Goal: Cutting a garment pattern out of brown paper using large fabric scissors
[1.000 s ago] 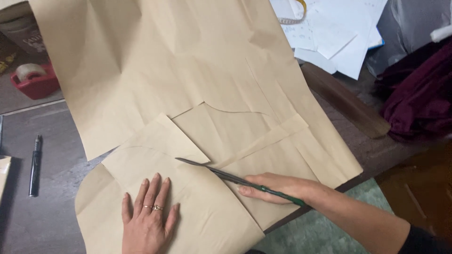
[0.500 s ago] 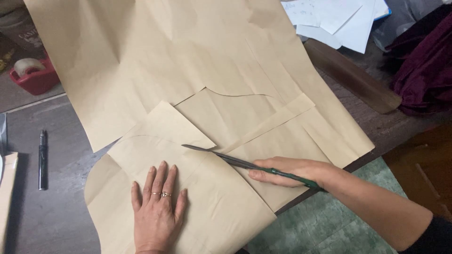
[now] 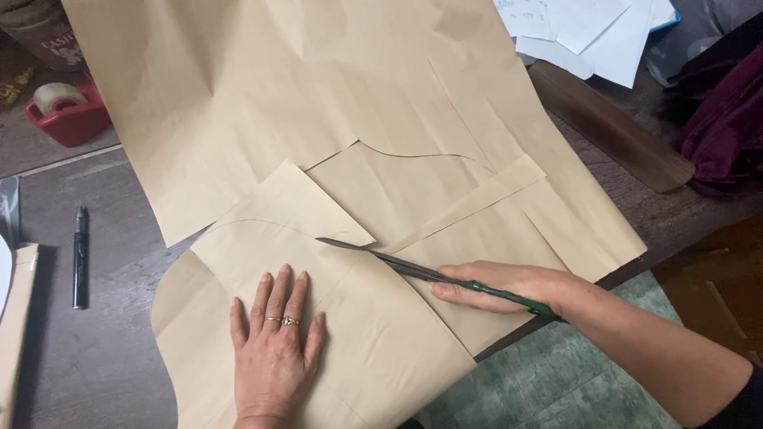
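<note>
A large sheet of brown pattern paper (image 3: 318, 103) covers most of the dark table (image 3: 119, 238). My left hand (image 3: 274, 342) lies flat with fingers spread on a curved, partly cut piece of the paper (image 3: 262, 246) near the table's front. My right hand (image 3: 509, 286) grips green-handled scissors (image 3: 397, 262). Their long blades point left, lie low against the paper and reach into a cut along a drawn curve. The blade tip sits just above and right of my left hand.
A black pen (image 3: 79, 254) lies on the table at the left. A red tape dispenser (image 3: 67, 111) stands at the far left, white papers (image 3: 580, 32) at the far right, a dark wooden ruler (image 3: 612, 127) and maroon cloth (image 3: 723, 119) beside them. Green carpet (image 3: 556, 373) lies below the table edge.
The view has shifted slightly. The scissors and my right hand have edged left along the cut line, while my left hand stays pressed flat on the paper.
</note>
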